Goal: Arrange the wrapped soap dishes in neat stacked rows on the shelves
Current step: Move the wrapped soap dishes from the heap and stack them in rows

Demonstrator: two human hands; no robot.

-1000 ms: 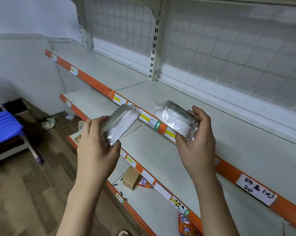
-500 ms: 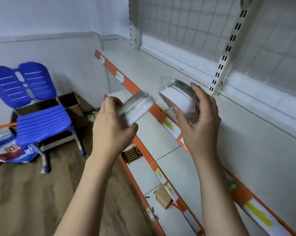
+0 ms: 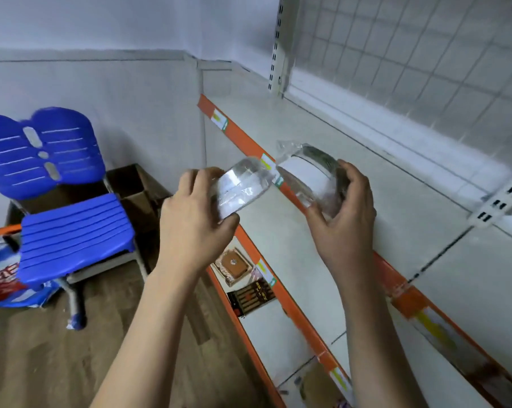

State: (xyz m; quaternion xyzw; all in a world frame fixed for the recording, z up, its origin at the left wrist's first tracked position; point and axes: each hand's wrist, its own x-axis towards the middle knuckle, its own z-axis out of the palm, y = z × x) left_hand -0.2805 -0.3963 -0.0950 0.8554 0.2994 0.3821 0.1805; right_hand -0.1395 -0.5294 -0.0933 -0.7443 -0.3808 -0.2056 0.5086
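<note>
I hold two soap dishes wrapped in clear plastic in front of the shelving. My left hand (image 3: 194,228) grips one wrapped soap dish (image 3: 241,188) tilted on its edge, just left of the orange shelf edge. My right hand (image 3: 344,222) grips the other wrapped soap dish (image 3: 307,178), which shows a white face and a dark rim, over the front edge of the upper shelf (image 3: 352,160). The two dishes are close together, about level with that shelf. The shelf's white surface is bare.
A lower shelf (image 3: 278,240) runs beneath, with boxed goods (image 3: 234,265) on a shelf below it. A blue plastic chair (image 3: 57,201) stands on the wooden floor at left, cardboard boxes (image 3: 131,187) behind it. A wire grid panel (image 3: 411,63) backs the shelving.
My view has swung left toward the shelf's end and the chair. Both hands kept their grip on the dishes and stayed close together by the upper shelf edge.
</note>
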